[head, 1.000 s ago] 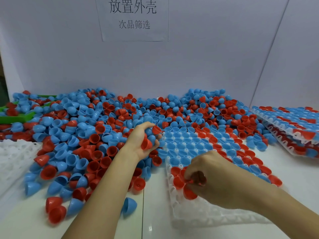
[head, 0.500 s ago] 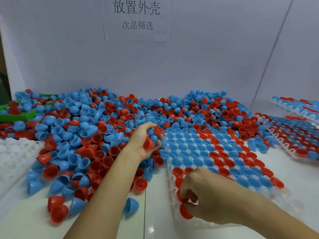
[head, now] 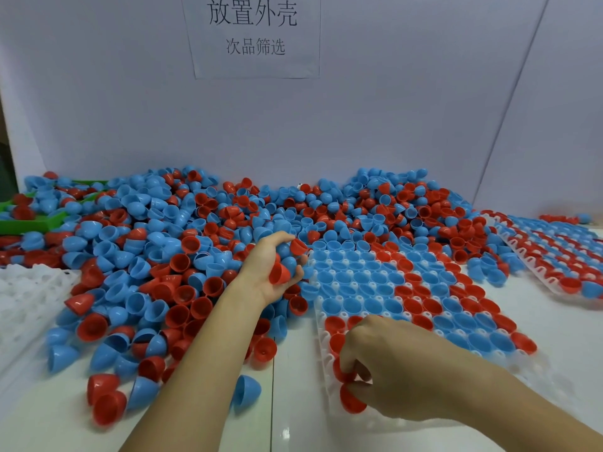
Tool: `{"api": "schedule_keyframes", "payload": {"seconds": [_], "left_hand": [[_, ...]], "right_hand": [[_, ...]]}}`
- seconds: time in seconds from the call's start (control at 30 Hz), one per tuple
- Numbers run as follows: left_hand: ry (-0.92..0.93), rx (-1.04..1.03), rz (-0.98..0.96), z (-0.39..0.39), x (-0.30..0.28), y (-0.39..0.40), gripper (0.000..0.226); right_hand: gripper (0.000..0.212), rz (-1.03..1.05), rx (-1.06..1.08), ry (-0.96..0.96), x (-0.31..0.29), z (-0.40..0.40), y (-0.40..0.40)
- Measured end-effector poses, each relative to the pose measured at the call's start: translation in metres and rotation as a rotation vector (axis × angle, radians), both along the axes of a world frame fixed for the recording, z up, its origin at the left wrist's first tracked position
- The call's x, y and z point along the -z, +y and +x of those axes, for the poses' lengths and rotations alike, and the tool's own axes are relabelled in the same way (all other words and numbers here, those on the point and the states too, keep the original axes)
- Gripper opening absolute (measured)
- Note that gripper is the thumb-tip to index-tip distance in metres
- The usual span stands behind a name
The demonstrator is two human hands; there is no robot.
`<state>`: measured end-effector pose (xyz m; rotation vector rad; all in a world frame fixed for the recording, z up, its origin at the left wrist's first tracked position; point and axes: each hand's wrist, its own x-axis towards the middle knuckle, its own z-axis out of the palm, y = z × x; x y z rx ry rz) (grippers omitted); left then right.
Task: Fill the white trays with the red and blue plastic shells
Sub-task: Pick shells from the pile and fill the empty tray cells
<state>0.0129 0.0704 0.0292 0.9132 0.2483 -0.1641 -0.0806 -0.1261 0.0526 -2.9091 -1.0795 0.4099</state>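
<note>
Left hand [head: 272,265] palm up at the pile's near edge, just left of the tray's far corner, fingers curled round a clutch of shells: a red one [head: 279,274] in the palm, another red [head: 297,246] at the fingertips, blue between. Right hand [head: 388,370] knuckles up over the tray's [head: 323,340] near left corner, fingers curled and pinching a red shell [head: 351,401] low against the tray edge; a second red shell [head: 341,373] tucked under the fingers, grip on it unclear. Tray in the middle of the worktop [head: 293,402], far rows packed with blue and red shells mouth up, near rows bare white sockets. Loose pile [head: 156,256] of red and blue shells across the worktop's back and left, spilling toward the near edge; a lone blue shell [head: 246,391] apart from it, between the forearms. Filled trays [head: 554,252] stacked at the right. White empty trays [head: 29,295] at the left edge. Green bin [head: 32,223] half buried at far left. Paper sign [head: 253,34] with printed characters on the back wall.
</note>
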Motion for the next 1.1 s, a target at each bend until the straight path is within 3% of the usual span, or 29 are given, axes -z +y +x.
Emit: {"api": "schedule_keyframes", "payload": {"seconds": [0.27,0.53,0.7,0.87,1.0,1.1], "left_hand": [[-0.009,0.016,0.003,-0.001,-0.001,-0.001,0.014],[-0.052,0.125,0.056,-0.004,-0.001,-0.004,0.014],[-0.082,0.168,0.065,-0.002,0.000,-0.003,0.013],[-0.083,0.118,0.034,-0.001,0.000,-0.001,0.017],[-0.033,-0.002,-0.007,0.001,-0.001,0.000,0.010],[-0.010,-0.057,-0.009,0.002,0.000,0.003,0.014]], "right_hand": [[0.019,0.049,-0.017,-0.075,-0.009,0.012,-0.005],[0.016,0.591,0.155,-0.265,-0.031,0.079,0.019],[0.033,0.657,0.230,-0.157,-0.017,0.107,0.039],[0.012,0.860,0.275,-0.187,-0.005,0.110,0.047],[0.017,1.002,0.356,-0.065,-0.009,0.111,0.038],[0.023,0.946,0.307,-0.001,-0.017,0.115,0.028]]}}
